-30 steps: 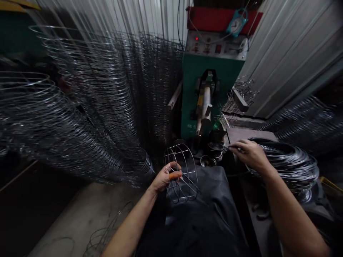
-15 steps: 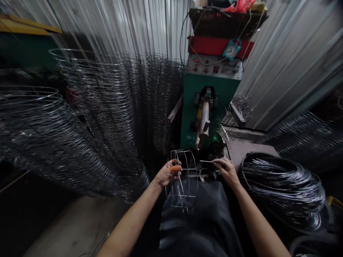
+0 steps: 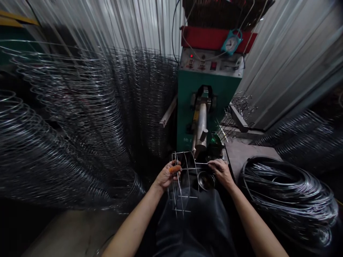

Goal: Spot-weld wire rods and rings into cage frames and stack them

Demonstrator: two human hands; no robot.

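My left hand (image 3: 171, 174) grips a wire frame (image 3: 189, 182) of curved hoops joined by short straight crossbars. Something orange covers one finger of that hand. Between the fingertips of my right hand (image 3: 221, 170) is a thin metal rod (image 3: 201, 163), pointing left, its tip close to the frame's upper right hoop; I cannot tell whether they touch. Just beyond the frame is the lower end of the metal arm (image 3: 201, 125) on a green machine (image 3: 183, 107). A round dish (image 3: 206, 180) lies below the rod, its contents too dark to make out.
Tall stacks of wire rings (image 3: 104, 117) crowd the left side. A wire coil (image 3: 289, 192) sits at the right, near a flat board (image 3: 250, 151). A teal clock (image 3: 231, 42) hangs on the machine's red top, and bent wire pieces (image 3: 227, 121) lie behind the board.
My right hand has moved left, bringing the rod up to the wire frame. The camera view has shifted somewhat, and the machine appears nearer.
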